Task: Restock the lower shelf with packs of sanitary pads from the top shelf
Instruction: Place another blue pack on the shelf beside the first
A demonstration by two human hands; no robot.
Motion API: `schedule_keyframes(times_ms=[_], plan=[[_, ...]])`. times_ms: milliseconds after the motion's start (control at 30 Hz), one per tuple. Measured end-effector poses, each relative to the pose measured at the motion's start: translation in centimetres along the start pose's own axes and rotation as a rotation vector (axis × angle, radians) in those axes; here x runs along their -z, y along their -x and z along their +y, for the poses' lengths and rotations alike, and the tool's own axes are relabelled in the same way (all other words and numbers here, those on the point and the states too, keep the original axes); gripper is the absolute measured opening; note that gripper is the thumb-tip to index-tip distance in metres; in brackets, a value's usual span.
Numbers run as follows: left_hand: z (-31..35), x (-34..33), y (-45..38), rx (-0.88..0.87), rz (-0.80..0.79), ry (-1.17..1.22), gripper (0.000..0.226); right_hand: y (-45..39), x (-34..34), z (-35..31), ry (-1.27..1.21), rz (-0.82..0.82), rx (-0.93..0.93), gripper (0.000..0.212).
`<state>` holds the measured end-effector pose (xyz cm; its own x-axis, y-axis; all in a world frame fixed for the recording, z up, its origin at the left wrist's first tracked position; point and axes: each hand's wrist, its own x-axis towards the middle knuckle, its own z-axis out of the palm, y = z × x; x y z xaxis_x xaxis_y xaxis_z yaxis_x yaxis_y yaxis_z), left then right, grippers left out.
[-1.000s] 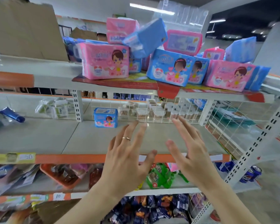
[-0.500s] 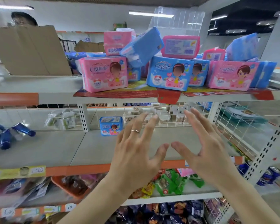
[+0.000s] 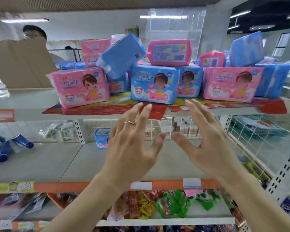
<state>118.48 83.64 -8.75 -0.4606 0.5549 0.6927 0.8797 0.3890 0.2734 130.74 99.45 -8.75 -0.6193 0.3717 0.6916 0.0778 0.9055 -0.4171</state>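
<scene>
Several pink and blue packs of sanitary pads are piled on the top shelf [image 3: 32, 113]. A blue pack [image 3: 153, 84] stands at its front middle, with a pink pack [image 3: 79, 87] to its left and another pink pack [image 3: 231, 83] to its right. My left hand [image 3: 132, 148], wearing a ring, and my right hand [image 3: 204, 144] are raised side by side with fingers spread, fingertips just below the blue pack, holding nothing. On the lower shelf [image 3: 57, 161] one small blue pack [image 3: 102, 138] stands alone, partly hidden by my left hand.
A cardboard box [image 3: 20, 64] sits top left with a person behind it. Blue tubes [image 3: 12, 146] lie at the lower shelf's left. A wire divider [image 3: 258, 139] bounds its right side. Snack bags [image 3: 166, 205] fill the shelf below.
Both hands have risen from in front of the lower shelf toward the top shelf's front edge, and the view has tilted up and closer to the packs.
</scene>
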Motion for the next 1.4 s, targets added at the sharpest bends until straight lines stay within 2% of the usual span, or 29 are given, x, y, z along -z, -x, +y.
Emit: schedule_keyframes(times_ms=[433, 667, 800, 967, 1067, 1200, 1400], plan=[[-1.2, 0.2, -4.4, 0.186, 0.066, 0.087, 0.073, -5.2, -0.4, 2.1, -0.092, 0.035, -0.02, 0.079], [-3.9, 2.8, -7.4, 0.295, 0.15, 0.217, 0.07, -9.1, 0.4, -1.6, 0.183, 0.059, -0.231, 0.091], [-5.6, 4.0, -9.7, 0.383, 0.207, 0.385, 0.056, -13.5, 0.0, -4.7, 0.126, 0.068, -0.145, 0.085], [-7.8, 4.2, -11.8, 0.484, 0.196, 0.562, 0.059, -19.6, -3.2, -7.6, 0.12, 0.042, -0.062, 0.073], [-8.5, 4.0, -12.7, 0.468, 0.133, 0.666, 0.042, -22.1, -4.9, -8.2, 0.051, 0.046, -0.063, 0.064], [-9.1, 3.3, -13.0, 0.422, 0.06, 0.826, 0.033, -23.2, -6.6, -7.7, -0.027, 0.02, -0.065, 0.051], [-8.1, 2.6, -12.4, 0.271, 0.051, 0.974, 0.037, -22.7, -6.9, -7.2, -0.21, 0.199, 0.084, 0.054]])
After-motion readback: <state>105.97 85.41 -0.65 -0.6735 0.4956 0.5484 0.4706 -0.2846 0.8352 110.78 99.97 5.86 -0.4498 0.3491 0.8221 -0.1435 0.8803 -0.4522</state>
